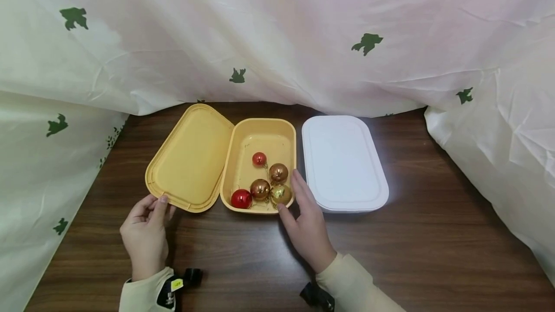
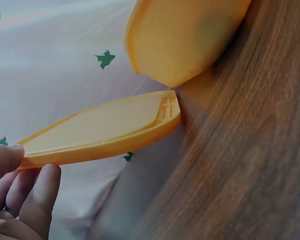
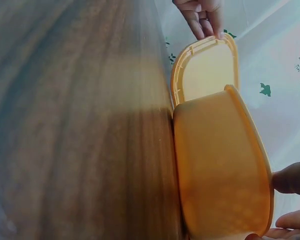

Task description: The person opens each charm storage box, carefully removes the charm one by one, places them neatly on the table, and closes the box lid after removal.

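My left hand (image 1: pixel 146 235) pinches the front left corner of a yellow lid (image 1: pixel 191 153), thumb on top and fingers beneath. In the left wrist view the lid (image 2: pixel 100 127) slants up towards that hand. The lid's right edge meets a yellow box (image 1: pixel 260 134), uncovered on the table. Inside lie shiny Christmas baubles: a small red one (image 1: pixel 259 159), a larger red one (image 1: pixel 241 199), two copper ones (image 1: pixel 278 173) and a gold one (image 1: pixel 281 194). My right hand (image 1: pixel 309 230) rests at the box's front right corner, thumb at the near rim, fingers extended along the right side.
A white box with its lid on (image 1: pixel 344 162) stands just right of the yellow box. Pale cloth with green bird shapes (image 1: pixel 277 37) hangs behind and at both sides of the dark wooden table (image 1: pixel 243 264).
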A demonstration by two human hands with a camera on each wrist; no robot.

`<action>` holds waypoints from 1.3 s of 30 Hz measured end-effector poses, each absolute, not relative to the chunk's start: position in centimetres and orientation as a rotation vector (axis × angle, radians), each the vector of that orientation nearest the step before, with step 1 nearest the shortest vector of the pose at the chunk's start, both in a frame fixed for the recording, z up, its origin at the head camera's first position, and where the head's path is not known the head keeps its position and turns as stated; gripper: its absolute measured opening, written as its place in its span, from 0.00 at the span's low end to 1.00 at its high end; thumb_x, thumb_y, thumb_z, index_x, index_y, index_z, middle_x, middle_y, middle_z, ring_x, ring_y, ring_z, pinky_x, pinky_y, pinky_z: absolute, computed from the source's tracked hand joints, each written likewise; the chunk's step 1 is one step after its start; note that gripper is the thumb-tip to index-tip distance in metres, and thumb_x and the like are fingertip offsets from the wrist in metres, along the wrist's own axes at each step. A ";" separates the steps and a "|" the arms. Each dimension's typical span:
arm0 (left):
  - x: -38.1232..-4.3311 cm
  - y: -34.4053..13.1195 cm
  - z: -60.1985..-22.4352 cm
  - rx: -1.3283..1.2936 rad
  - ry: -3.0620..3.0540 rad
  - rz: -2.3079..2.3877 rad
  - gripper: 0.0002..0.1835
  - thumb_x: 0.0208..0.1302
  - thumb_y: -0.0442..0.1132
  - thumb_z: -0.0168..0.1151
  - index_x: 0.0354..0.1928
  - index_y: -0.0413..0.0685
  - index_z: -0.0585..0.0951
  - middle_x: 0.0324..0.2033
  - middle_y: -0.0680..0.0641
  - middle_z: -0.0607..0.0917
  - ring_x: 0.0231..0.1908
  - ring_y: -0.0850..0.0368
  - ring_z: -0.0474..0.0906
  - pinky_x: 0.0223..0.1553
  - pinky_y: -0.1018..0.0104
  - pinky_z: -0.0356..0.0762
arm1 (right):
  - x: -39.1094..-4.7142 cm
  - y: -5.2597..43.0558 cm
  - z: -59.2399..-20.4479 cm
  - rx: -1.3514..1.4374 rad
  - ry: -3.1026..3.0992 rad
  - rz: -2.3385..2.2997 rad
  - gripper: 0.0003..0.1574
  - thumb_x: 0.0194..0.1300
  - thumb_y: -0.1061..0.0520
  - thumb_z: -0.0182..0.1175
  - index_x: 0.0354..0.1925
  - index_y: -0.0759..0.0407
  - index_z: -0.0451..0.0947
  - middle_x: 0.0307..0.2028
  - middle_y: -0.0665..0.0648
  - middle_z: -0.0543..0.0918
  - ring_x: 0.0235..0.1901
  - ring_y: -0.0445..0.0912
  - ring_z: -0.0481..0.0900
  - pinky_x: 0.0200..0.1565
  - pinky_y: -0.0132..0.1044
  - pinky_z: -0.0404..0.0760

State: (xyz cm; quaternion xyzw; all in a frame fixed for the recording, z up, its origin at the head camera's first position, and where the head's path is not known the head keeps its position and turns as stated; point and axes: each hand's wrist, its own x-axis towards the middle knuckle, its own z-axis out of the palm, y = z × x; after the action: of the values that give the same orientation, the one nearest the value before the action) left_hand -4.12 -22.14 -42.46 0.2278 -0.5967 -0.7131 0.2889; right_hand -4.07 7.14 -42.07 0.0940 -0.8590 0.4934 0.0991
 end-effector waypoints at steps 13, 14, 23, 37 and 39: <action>-4.3 -23.3 -43.5 0.886 -1.322 -2.249 0.16 0.61 0.36 0.71 0.48 0.37 0.80 0.46 0.44 0.78 0.46 0.58 0.81 0.43 0.66 0.85 | -4.1 7.2 -42.1 0.272 -2.540 1.464 0.44 0.64 0.64 0.67 0.73 0.67 0.61 0.76 0.59 0.59 0.74 0.48 0.58 0.71 0.44 0.60; -4.2 -23.4 -43.6 0.885 -1.298 -2.266 0.16 0.61 0.35 0.71 0.48 0.37 0.80 0.47 0.44 0.78 0.45 0.58 0.81 0.43 0.66 0.85 | -4.1 7.2 -42.1 0.271 -2.541 1.465 0.44 0.64 0.64 0.67 0.74 0.66 0.61 0.76 0.59 0.59 0.74 0.48 0.58 0.71 0.44 0.60; -4.1 -23.7 -44.1 0.897 -1.308 -2.336 0.13 0.64 0.33 0.68 0.47 0.38 0.76 0.46 0.45 0.78 0.41 0.59 0.81 0.44 0.66 0.85 | -4.1 7.1 -42.1 0.261 -2.543 1.485 0.44 0.64 0.64 0.67 0.74 0.66 0.61 0.76 0.57 0.59 0.74 0.48 0.57 0.72 0.45 0.60; -3.8 -24.9 -44.1 0.969 -1.516 -2.439 0.20 0.67 0.39 0.65 0.55 0.42 0.68 0.43 0.50 0.80 0.37 0.57 0.85 0.46 0.68 0.83 | -4.2 7.2 -42.2 0.277 -2.527 1.473 0.45 0.64 0.64 0.67 0.74 0.64 0.61 0.76 0.57 0.60 0.74 0.46 0.57 0.71 0.42 0.60; -3.7 -25.0 -44.1 0.972 -1.537 -2.456 0.21 0.68 0.40 0.65 0.56 0.42 0.68 0.44 0.51 0.80 0.39 0.57 0.85 0.47 0.68 0.83 | -4.2 7.3 -42.2 0.277 -2.531 1.468 0.45 0.64 0.64 0.67 0.74 0.63 0.61 0.76 0.58 0.60 0.74 0.47 0.57 0.71 0.42 0.60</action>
State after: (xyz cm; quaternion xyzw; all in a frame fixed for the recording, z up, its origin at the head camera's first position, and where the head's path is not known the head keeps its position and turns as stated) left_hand -3.69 -24.99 -44.06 0.3178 -0.5025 -0.8029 0.0425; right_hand -4.24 7.25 -42.22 0.0937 -0.8567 0.4970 0.1010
